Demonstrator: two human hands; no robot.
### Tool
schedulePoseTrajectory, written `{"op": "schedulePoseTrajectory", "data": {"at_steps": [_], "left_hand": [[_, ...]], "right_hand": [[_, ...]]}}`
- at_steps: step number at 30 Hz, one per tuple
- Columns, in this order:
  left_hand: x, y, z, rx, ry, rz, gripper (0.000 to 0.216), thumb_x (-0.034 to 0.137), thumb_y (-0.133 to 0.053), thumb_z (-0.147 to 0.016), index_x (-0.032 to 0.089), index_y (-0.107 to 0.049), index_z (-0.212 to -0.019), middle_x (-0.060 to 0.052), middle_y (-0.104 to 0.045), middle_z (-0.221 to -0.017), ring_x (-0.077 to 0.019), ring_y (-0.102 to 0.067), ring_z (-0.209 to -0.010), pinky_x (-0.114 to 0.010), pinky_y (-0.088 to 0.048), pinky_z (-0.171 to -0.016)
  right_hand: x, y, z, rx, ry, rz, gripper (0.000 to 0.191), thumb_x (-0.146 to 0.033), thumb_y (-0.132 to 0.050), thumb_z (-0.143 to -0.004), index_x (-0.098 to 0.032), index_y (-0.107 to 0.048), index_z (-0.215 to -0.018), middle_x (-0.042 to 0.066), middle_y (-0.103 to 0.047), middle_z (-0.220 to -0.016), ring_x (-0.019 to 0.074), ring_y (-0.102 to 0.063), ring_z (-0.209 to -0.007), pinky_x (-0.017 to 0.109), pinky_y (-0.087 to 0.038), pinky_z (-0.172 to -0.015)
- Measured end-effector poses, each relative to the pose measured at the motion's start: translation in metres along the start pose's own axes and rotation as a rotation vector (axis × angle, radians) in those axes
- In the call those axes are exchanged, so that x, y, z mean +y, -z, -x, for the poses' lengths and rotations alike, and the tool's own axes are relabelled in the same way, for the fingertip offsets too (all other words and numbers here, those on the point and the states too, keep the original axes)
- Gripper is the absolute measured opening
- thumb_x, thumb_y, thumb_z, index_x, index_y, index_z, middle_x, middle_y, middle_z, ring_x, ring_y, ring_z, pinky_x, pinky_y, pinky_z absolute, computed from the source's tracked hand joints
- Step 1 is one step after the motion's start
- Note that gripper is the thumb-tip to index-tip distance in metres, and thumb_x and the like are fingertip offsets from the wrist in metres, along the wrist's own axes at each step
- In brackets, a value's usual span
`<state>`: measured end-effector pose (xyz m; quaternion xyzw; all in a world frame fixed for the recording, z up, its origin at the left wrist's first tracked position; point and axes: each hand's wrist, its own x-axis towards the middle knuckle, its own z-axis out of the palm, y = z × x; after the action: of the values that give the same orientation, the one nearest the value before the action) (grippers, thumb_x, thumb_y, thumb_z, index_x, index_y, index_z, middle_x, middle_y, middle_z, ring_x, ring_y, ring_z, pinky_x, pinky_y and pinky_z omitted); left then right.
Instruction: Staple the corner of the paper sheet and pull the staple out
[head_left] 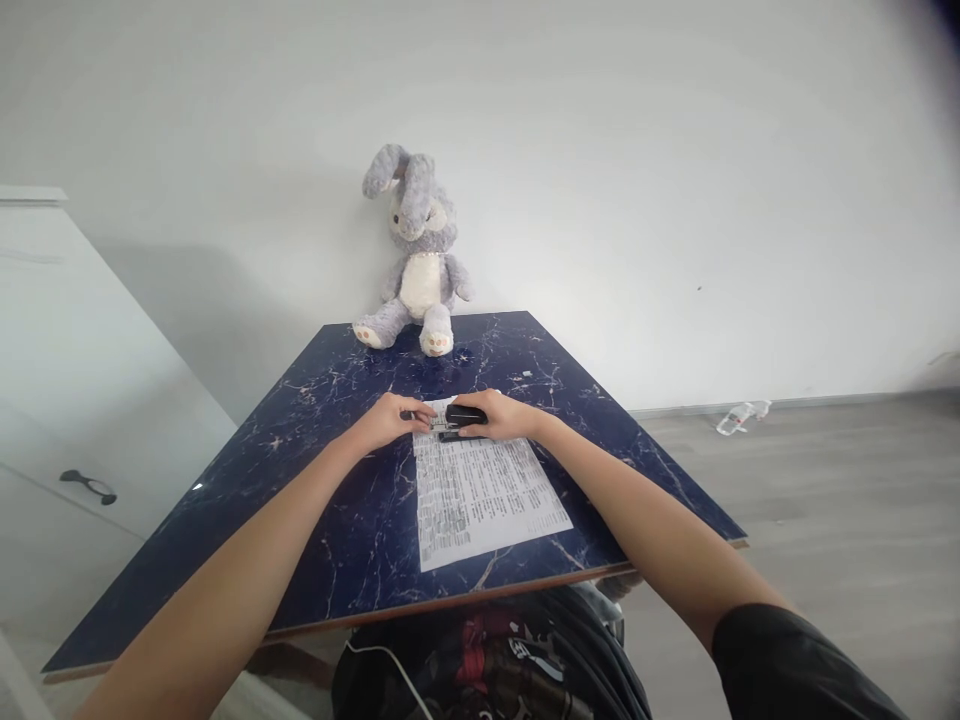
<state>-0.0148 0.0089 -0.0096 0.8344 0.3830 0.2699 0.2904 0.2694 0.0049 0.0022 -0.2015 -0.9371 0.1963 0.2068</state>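
Note:
A black stapler point(465, 415) lies crosswise over the top part of a printed sheet of paper point(491, 490). My right hand point(504, 414) is closed around the stapler's right end. My left hand point(391, 420) is at the other side, its fingers pinched on a small black piece, which may be part of the stapler. Between the two hands a silver metal part of the stapler shows. The fingers hide whether the black piece joins the rest. Beneath both hands, the paper rests flat on the table.
The dark blue marbled table point(360, 540) has a grey plush rabbit point(424, 260) sitting at its far edge against the wall. A white cabinet point(67, 400) with a black handle stands at the left. A clear plastic bottle point(736, 417) lies on the floor at the right.

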Motion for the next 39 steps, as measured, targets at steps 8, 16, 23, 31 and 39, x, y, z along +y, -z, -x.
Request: {"op": "schedulePoseTrajectory", "data": {"at_steps": [8, 16, 23, 31, 39], "left_hand": [[0.006, -0.026, -0.015, 0.085, -0.108, -0.287, 0.014, 0.019, -0.069, -0.082, 0.020, -0.076, -0.094, -0.004, -0.075, -0.089, -0.0239, -0.070, -0.088, -0.037, -0.049, -0.089], [-0.008, -0.005, -0.004, 0.210, -0.047, -0.115, 0.028, 0.042, -0.062, -0.095, 0.021, -0.072, -0.109, -0.006, -0.076, -0.098, -0.0217, -0.069, -0.088, -0.032, -0.048, -0.074], [-0.015, -0.021, -0.008, 0.195, -0.041, -0.092, 0.027, 0.040, -0.060, -0.094, 0.020, -0.071, -0.107, -0.004, -0.072, -0.090, -0.0172, -0.062, -0.074, -0.030, -0.049, -0.069], [-0.008, -0.019, -0.011, 0.397, -0.080, -0.042, 0.025, 0.038, -0.052, -0.098, 0.021, -0.071, -0.100, -0.004, -0.070, -0.091, -0.0161, -0.063, -0.071, -0.029, -0.048, -0.069], [-0.005, -0.003, -0.007, 0.694, -0.040, 0.088, 0.019, 0.032, -0.054, -0.098, 0.020, -0.068, -0.097, 0.000, -0.062, -0.075, -0.0144, -0.062, -0.064, -0.027, -0.047, -0.066]], "right_hand": [[-0.008, -0.009, -0.008, 0.017, 0.024, -0.017, 0.031, -0.040, -0.064, -0.102, -0.017, -0.062, -0.123, 0.010, -0.072, -0.107, 0.0226, -0.066, -0.088, 0.031, -0.048, -0.075], [-0.006, 0.000, -0.004, -0.105, -0.085, 0.013, 0.027, -0.033, -0.066, -0.099, -0.019, -0.056, -0.119, 0.007, -0.067, -0.103, 0.0199, -0.060, -0.083, 0.029, -0.042, -0.070], [-0.004, 0.025, 0.037, -0.150, -0.207, 0.053, 0.026, -0.040, -0.064, -0.100, -0.019, -0.056, -0.112, 0.006, -0.065, -0.098, 0.0194, -0.058, -0.079, 0.030, -0.043, -0.069], [0.059, 0.057, 0.118, 0.410, -0.470, -0.121, 0.072, -0.073, -0.023, -0.105, -0.022, -0.052, -0.147, 0.016, -0.058, -0.144, 0.0322, -0.057, -0.133, 0.048, -0.052, -0.104], [0.106, 0.024, 0.051, -0.035, -0.722, 0.334, 0.074, -0.060, -0.037, -0.107, -0.011, -0.035, -0.162, 0.023, -0.020, -0.170, 0.0389, -0.014, -0.159, 0.062, -0.012, -0.127]]}}
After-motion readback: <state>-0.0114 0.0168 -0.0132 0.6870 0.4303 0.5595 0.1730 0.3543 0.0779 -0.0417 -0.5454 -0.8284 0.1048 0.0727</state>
